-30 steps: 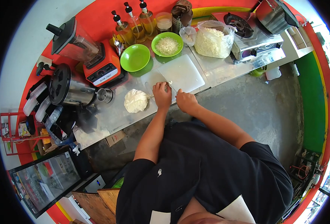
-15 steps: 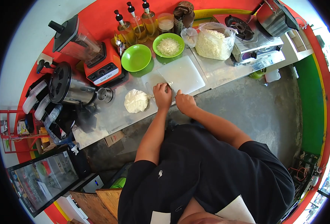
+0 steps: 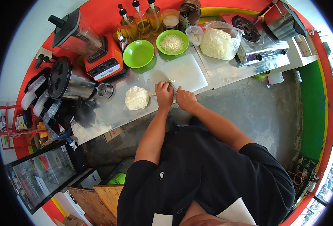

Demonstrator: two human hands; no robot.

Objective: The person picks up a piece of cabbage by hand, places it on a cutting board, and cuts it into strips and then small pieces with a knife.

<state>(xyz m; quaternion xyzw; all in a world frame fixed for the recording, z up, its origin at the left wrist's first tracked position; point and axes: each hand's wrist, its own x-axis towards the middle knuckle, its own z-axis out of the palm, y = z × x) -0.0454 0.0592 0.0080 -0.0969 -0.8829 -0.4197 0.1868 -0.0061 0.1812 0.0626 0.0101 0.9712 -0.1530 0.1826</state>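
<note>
Not much has moved in the last second: both hands stay at the near edge of the cutting board (image 3: 185,69), and the right hand (image 3: 185,100) has crept a touch closer to the left hand (image 3: 164,94).

Left hand is curled, fingers pressing down on a small pale bit of food (image 3: 170,84) at the near corner of the board. Most of it is hidden under the fingers, so can't tell what it is. Right hand is clenched around what looks like a knife (image 3: 173,87). Only a thin sliver of blade shows between the two hands, right up against the left fingertips.

Just left of the left hand, a pale cabbage (image 3: 137,98) sits on the metal counter (image 3: 113,113), off the board. Past the board are an empty green bowl (image 3: 138,54) and a second green bowl with shreds (image 3: 172,42), then a plastic bag of shreds (image 3: 219,41) beside the gas stove (image 3: 255,35). The red blender (image 3: 98,56) is further left.
</note>
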